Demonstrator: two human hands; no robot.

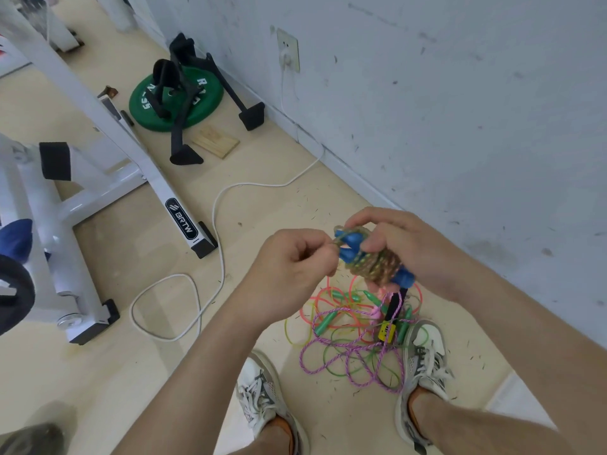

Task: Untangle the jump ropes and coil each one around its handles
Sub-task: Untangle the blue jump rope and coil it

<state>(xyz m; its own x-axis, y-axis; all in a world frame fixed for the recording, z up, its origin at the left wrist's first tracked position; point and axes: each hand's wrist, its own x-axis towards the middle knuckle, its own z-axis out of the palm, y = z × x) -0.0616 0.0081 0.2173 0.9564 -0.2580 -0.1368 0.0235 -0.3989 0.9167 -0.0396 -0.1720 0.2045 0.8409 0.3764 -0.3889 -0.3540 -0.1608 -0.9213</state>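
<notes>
My right hand (404, 247) grips a pair of blue handles (353, 246) with a brownish multicoloured rope (377, 262) coiled tightly round them. My left hand (292, 267) pinches the loose end of that rope beside the handles' upper tips. Below, on the floor between my shoes, lies a tangled pile of jump ropes (354, 333): a pink-purple braided rope (331, 359), thin orange-pink and green-yellow cords, several green handles (325, 321) and a black handle with a yellow label (389, 323).
A white exercise machine frame (108, 152) stands at the left. A green weight plate (177, 100) with black straps and stands lies near the wall. A white cable (210, 257) runs from a wall socket (288, 50) across the floor. A small wooden board (215, 141) lies nearby.
</notes>
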